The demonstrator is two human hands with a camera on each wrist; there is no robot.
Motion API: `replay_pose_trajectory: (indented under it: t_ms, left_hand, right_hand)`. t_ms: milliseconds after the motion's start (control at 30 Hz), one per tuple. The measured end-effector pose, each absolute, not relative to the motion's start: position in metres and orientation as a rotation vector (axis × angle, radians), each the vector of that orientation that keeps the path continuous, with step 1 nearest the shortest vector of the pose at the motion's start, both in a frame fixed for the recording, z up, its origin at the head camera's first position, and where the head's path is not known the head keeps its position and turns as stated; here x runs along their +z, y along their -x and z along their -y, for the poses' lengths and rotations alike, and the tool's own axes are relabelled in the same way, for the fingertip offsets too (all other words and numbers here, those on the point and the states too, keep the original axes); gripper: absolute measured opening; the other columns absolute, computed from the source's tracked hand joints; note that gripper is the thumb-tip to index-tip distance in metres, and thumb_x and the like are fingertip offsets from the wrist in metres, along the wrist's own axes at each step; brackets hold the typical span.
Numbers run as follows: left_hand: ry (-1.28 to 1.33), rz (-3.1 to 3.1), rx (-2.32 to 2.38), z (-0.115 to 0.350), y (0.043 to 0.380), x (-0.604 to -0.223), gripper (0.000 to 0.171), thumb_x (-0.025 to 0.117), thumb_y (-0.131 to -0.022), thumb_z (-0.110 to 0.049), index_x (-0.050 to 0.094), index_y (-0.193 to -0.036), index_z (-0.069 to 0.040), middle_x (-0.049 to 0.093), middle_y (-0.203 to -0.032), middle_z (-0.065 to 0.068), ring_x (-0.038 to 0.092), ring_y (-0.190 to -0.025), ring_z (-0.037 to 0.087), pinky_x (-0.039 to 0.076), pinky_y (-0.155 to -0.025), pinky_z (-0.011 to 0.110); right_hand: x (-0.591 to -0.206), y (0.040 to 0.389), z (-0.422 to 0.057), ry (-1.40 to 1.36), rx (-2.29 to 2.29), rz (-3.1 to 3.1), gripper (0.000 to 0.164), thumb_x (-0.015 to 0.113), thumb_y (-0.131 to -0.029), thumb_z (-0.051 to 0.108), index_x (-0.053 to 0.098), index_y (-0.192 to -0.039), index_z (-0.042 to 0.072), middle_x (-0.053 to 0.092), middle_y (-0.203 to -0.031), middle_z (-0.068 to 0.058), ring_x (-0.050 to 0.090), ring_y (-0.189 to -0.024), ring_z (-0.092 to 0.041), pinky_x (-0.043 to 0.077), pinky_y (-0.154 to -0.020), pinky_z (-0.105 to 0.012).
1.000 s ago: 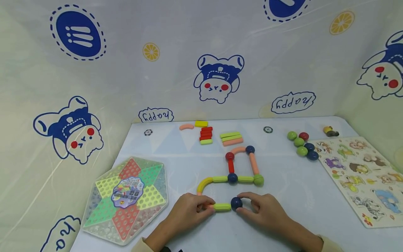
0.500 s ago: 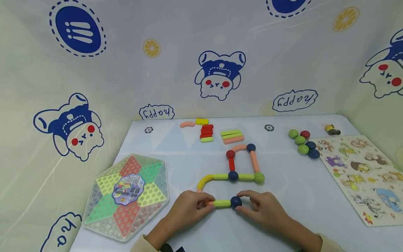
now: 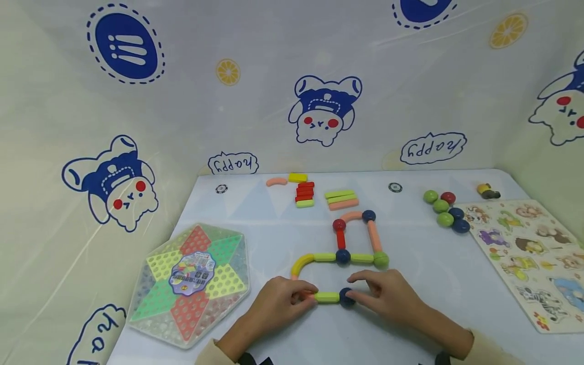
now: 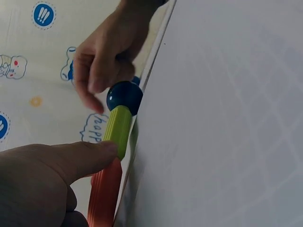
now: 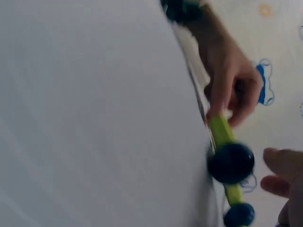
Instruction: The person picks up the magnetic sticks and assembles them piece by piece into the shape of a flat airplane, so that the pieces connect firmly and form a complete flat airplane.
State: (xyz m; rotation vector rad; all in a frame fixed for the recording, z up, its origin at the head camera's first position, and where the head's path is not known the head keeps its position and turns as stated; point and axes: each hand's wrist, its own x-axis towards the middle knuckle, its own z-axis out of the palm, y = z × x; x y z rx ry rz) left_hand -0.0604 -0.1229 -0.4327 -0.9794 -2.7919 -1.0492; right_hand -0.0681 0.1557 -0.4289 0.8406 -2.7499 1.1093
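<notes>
Head view: white worktop (image 3: 305,339) seen from above, faint pale-blue triangles across the far part, enclosed at back and sides by pale sheeting (image 3: 260,116). On the sheeting, upside-down blue-and-white bears (image 3: 325,111), orange slices (image 3: 228,72), round blue badges (image 3: 126,45) and the word "happy" in wavy outlines (image 3: 433,148). From the near edge, two hands in beige sleeves (image 3: 483,344). In the left hand (image 3: 280,304), pinched between thumb and fingers, a pink piece (image 4: 105,196), end to end with a lime-green rod (image 3: 327,297). At the rod's other end, touching it, a dark blue ball (image 3: 344,298). Beside that ball, the right hand (image 3: 392,299), thumb and forefinger parted; thumb overlapping the ball from overhead, but separated by a gap in the right wrist view, so contact hard to tell. Just beyond, flat on the worktop, a joined outline with a yellow curve (image 3: 301,264), a red rod (image 3: 340,239) and a green ball (image 3: 380,260). Near the back edge, loose short rods (image 3: 304,192) between two small black-and-white discs (image 3: 395,187). To the left, a hexagonal game board (image 3: 137,319); to the right, loose balls (image 3: 445,219) beside an animal-picture board (image 3: 511,299), with a small yellow-and-dark figure (image 3: 488,191) behind it
</notes>
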Motion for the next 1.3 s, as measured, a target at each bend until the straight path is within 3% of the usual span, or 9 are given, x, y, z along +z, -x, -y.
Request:
replay_pose_trajectory:
  t_ms: [233, 533, 700, 833, 1300]
  left_hand:
    - [0.943, 2.83, -1.047, 0.122, 0.06, -0.431, 0.014, 0.069, -0.084, -0.034, 0.072, -0.097, -0.028, 0.054, -0.067, -0.028, 0.037, -0.048, -0.004, 0.03, -0.045, 0.017]
    - [0.93, 2.808, -1.096, 0.125, 0.06, -0.435, 0.012, 0.069, -0.084, -0.033, 0.072, -0.095, -0.028, 0.057, -0.07, -0.027, 0.039, -0.05, -0.005, 0.032, -0.045, 0.016]
    - [0.943, 2.793, -1.106, 0.126, 0.059, -0.435, 0.011, 0.069, -0.085, -0.031, 0.072, -0.095, -0.027, 0.057, -0.07, -0.026, 0.039, -0.05, -0.006, 0.033, -0.047, 0.015]
    - [0.962, 2.788, -1.066, 0.125, 0.059, -0.435, 0.011, 0.068, -0.086, -0.032, 0.072, -0.096, -0.027, 0.056, -0.069, -0.026, 0.038, -0.05, -0.006, 0.033, -0.048, 0.015]
    - [0.953, 2.763, -1.028, 0.127, 0.059, -0.437, 0.014, 0.068, -0.085, -0.036, 0.072, -0.095, -0.027, 0.057, -0.07, -0.027, 0.037, -0.05, -0.009, 0.032, -0.048, 0.014]
  right_hand:
    - [-0.385, 0.124, -0.158, -0.794, 0.876, 2.9, 0.018, 0.072, -0.082, 0.033, 0.07, -0.099, 0.026, 0.039, -0.049, 0.01, 0.04, -0.045, -0.008, 0.035, -0.043, -0.023]
    - [-0.357, 0.211, -0.126, -0.809, 0.667, 3.035, 0.025, 0.069, -0.085, 0.034, 0.07, -0.106, 0.022, 0.044, -0.054, 0.001, 0.044, -0.052, -0.018, 0.035, -0.044, -0.025]
    - [-0.357, 0.244, -0.096, -0.896, 0.529, 3.091, 0.027, 0.068, -0.085, 0.032, 0.069, -0.109, 0.019, 0.063, -0.079, 0.005, 0.053, -0.071, -0.017, 0.047, -0.061, -0.029]
    - [-0.368, 0.265, -0.074, -0.91, 0.433, 3.135, 0.027, 0.069, -0.085, 0.03, 0.069, -0.11, 0.019, 0.066, -0.102, 0.002, 0.054, -0.085, -0.017, 0.048, -0.077, -0.033]
    - [-0.389, 0.298, -0.038, -0.747, 0.28, 3.27, 0.023, 0.072, -0.081, 0.033, 0.07, -0.096, 0.016, 0.061, -0.088, -0.001, 0.052, -0.085, -0.02, 0.048, -0.076, -0.033]
